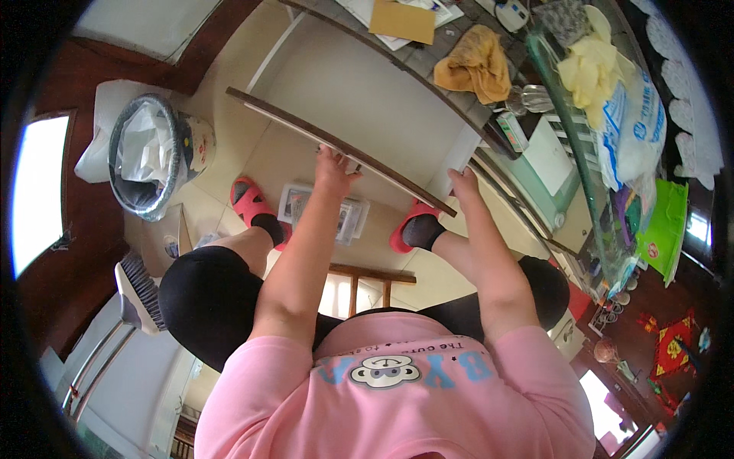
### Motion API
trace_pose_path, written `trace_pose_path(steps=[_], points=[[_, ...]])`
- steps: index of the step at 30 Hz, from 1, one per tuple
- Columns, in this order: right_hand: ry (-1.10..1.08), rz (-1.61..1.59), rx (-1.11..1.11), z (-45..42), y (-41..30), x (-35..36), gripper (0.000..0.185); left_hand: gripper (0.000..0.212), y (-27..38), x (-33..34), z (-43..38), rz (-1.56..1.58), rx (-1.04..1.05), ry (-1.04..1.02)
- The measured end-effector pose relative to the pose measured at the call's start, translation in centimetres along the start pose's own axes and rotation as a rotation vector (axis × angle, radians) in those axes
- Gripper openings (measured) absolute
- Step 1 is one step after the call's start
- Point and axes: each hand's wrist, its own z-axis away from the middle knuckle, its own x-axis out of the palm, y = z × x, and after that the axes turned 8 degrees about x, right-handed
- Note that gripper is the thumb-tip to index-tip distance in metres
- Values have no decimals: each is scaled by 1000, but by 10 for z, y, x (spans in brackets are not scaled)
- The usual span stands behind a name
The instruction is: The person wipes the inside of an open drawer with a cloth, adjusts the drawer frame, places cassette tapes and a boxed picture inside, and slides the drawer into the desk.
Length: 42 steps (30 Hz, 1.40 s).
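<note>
A drawer (367, 86) with a pale bottom and white sides is pulled out from under the worktop, its dark-edged front panel (287, 123) slanting across the view. My left hand (334, 172) is at the outer face of that panel, fingers curled against it beside a small dark part that may be a handle. Near the panel's right end, my right hand (465, 182) has its thumb and a finger at the drawer's white side; its grip is partly hidden. Below the panel, clear plastic boxes (350, 221) with contents I cannot make out lie on the tiled floor between my feet.
A lined waste bin (143, 158) and a broom head (140, 292) stand left. On the worktop are a brown envelope (401, 22), an orange cloth (476, 66) and yellow gloves (593, 69). A glass edge (573, 143) runs along the right, beside plastic bags (633, 126).
</note>
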Motion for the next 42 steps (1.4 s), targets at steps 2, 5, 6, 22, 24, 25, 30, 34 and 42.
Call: trace_pose_path(steps=[2, 5, 6, 22, 24, 25, 30, 34, 42], points=[[86, 42, -10, 0, 6, -5, 40, 62, 0, 14, 11, -28, 9, 12], [3, -63, 17, 13, -4, 2, 41, 62, 9, 4, 8, -48, 17, 11], [7, -1, 3, 17, -6, 3, 41, 62, 9, 1, 6, -48, 19, 6], [81, 152, -13, 29, -6, 24, 49, 79, 10, -9, -5, -117, 136, 140], [49, 43, 69, 25, -5, 27, 56, 103, 16, -12, 0, -155, 173, 65], [81, 47, 91, 20, 0, 26, 55, 103, 18, -5, 4, -148, 184, 73], [-77, -2, 31, 5, 4, 29, 40, 103, 28, 0, 2, -385, 350, 190], [-117, -39, -43, 6, 16, 24, 39, 109, 36, 27, 12, -696, 405, 280], [-212, -145, 127, 53, -17, 12, 47, 109, 36, 35, 33, -742, 399, 405]])
